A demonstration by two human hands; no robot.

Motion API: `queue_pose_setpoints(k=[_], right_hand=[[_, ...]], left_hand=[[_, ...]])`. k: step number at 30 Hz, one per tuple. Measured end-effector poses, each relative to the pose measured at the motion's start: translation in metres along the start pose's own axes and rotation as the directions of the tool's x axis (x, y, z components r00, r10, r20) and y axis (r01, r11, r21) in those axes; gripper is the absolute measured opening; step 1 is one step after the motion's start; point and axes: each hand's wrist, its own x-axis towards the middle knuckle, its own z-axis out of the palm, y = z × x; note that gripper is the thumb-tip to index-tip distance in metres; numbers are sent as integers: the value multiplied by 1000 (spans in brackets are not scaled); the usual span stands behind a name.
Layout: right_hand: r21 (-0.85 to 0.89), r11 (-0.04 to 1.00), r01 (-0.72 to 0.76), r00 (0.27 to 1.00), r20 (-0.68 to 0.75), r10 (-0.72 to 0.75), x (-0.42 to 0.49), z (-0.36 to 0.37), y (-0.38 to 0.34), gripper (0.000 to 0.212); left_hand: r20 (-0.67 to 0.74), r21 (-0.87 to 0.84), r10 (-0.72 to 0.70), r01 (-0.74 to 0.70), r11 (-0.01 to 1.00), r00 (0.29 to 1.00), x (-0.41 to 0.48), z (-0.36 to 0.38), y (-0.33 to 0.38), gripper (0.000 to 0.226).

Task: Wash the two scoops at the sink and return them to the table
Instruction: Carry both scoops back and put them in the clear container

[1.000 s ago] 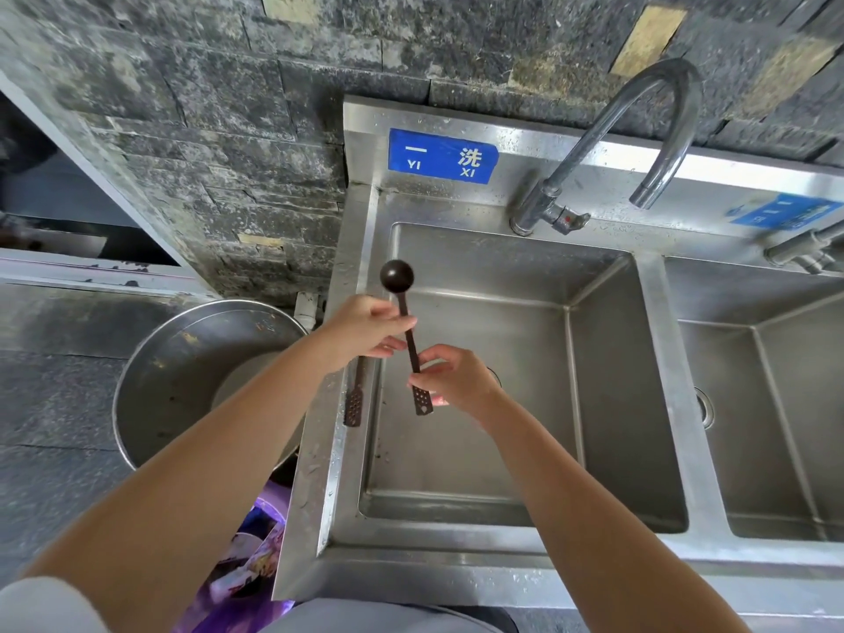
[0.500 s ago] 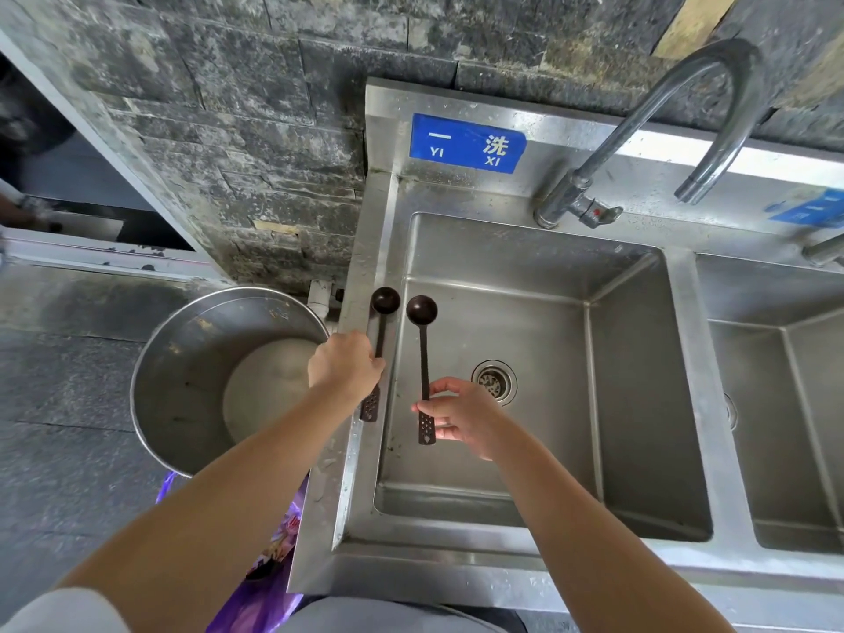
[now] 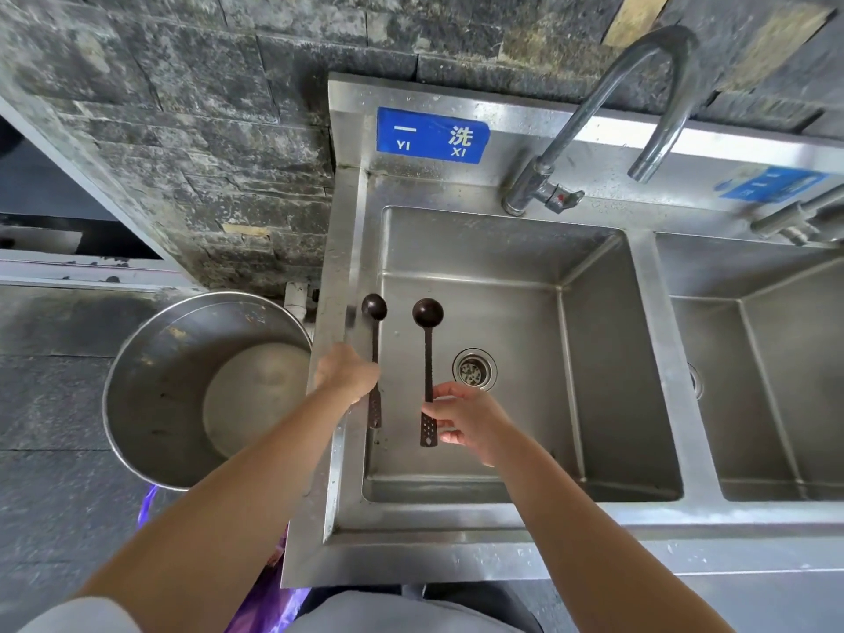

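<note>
- Scoops: left scoop (image 3: 374, 354) in the left hand (image 3: 347, 374), right scoop (image 3: 428, 358) pinched by the right hand (image 3: 461, 420), both over the sink (image 3: 593, 358), left of its drain (image 3: 474, 368).
- Both look thin, stiff and light, likely slippery once wet; mid-handle seems the best hold.

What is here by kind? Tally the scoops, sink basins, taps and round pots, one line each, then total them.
Scoops: 2, one in the left hand, one in the right hand
Sink basins: 2
Taps: 2
Pots: 1
Total: 7
</note>
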Motion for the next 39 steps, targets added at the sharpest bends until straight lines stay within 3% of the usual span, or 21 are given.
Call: queue_pose_setpoints(k=[3,9,14,18,25,28,39], right_hand=[[41,999,-17,999,-43,18,-14,-16,9,19],[184,983,21,996,-94,-4,-55,-64,46,31],[322,937,132,976,-209,-66,-109,-115,101,33],[405,886,227,947,-304,-104,-164,-146,157,20],[485,822,300,886,-461,-51,-248,-175,264,29],[531,769,356,853,-521,-35,-282,-183,314,22],[677,491,548,707,-689,161,-407,-172,478,27]], left_hand=[[276,-244,-93,163,956,957,-19,9,7,2],[478,-269,67,73,960,876,-74,56,19,11],[637,-231,157,-7,973,755,-126,112,34,16],[725,-166,195,-108,980,661,-179,160,41,25],[827,-80,233,-302,950,513,-277,242,35,34],[863,-38,217,-368,929,457,-318,279,26,37],[977,134,1,-614,778,214,-454,399,-30,31]])
